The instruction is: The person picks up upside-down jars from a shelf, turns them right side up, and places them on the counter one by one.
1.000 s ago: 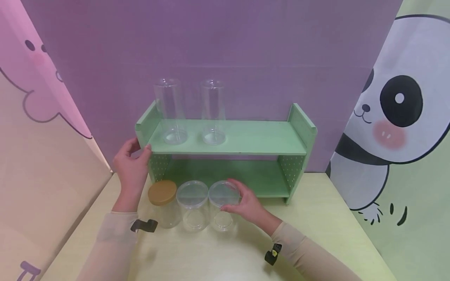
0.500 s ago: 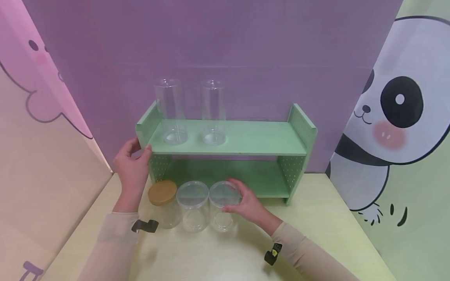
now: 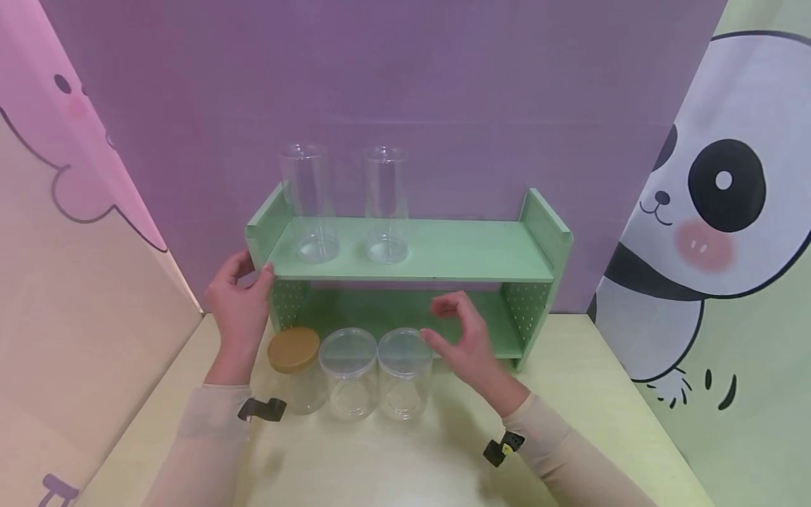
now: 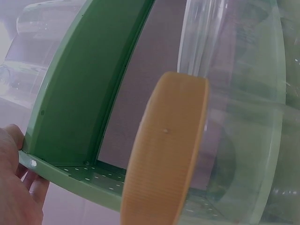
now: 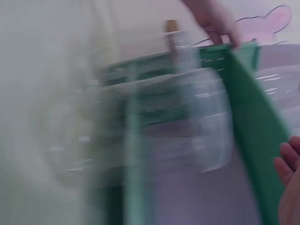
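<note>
My left hand [image 3: 237, 303] grips the left side panel of a green two-tier shelf [image 3: 469, 250], thumb at the front edge and fingers around the outside. In the left wrist view, those fingers [image 4: 40, 190] curl behind the panel edge. My right hand [image 3: 469, 345] hovers beside a clear lidded jar [image 3: 405, 352], holding nothing, its thumb and fingers apart and loosely bent. That jar stands at the right end of a row in front of the shelf. Left of it are another clear lidded jar [image 3: 348, 353] and a jar with a tan lid [image 3: 293, 350].
Two tall clear cylinders [image 3: 310, 197] stand on the upper tier, left of centre. The lower tier [image 3: 380, 306] lies partly behind the jars. A purple panel [image 3: 469, 105] rises behind the shelf, and printed walls flank the pale wooden table [image 3: 355, 465].
My right hand has let go of the right-hand clear jar and moved up and to the right. The jars stay in their row. My left hand keeps its hold on the shelf.
</note>
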Motion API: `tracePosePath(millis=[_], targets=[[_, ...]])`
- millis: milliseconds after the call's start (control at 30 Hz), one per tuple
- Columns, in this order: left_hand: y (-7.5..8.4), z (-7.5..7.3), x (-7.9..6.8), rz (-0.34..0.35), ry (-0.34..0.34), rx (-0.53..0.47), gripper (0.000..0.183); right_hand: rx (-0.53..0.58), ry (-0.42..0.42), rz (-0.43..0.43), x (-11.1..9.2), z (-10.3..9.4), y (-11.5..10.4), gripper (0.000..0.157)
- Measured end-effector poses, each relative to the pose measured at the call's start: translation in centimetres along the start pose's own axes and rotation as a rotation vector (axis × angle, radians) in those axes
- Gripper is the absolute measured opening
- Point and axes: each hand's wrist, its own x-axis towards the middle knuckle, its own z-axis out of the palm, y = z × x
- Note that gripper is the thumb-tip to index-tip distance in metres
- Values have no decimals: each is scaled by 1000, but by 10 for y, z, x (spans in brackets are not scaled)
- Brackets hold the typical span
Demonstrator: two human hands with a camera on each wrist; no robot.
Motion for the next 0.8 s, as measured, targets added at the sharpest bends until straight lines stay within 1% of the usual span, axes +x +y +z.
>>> tracePosePath(millis=[33, 67, 133, 200, 333, 433, 500, 600, 800], targets=[[0, 0, 0, -1, 1, 2, 32, -12, 4, -43, 8, -2, -2, 49], [1, -1, 0, -4, 2, 4, 32, -20, 3, -68, 16, -4, -6, 49], [2, -1, 0, -8, 6, 5, 32, -29, -8, -81, 33, -7, -14, 50], [2, -1, -1, -10, 7, 5, 32, -27, -25, -61, 49, -8, -21, 53], [0, 0, 0, -15, 5, 7, 32, -14, -57, 48, 76, -6, -30, 58], [-3, 1, 1, -12, 4, 10, 32, -4, -63, 147, 91, -2, -32, 63], [-4, 1, 2, -6, 7, 10, 32, 2, -67, 194, 100, 1, -31, 67], [-6, 1, 2, 5, 12, 9, 32, 0, -68, 234, 112, 6, -29, 74], [-6, 1, 3, 25, 13, -5, 30, -51, -69, 303, 129, 14, -25, 89]])
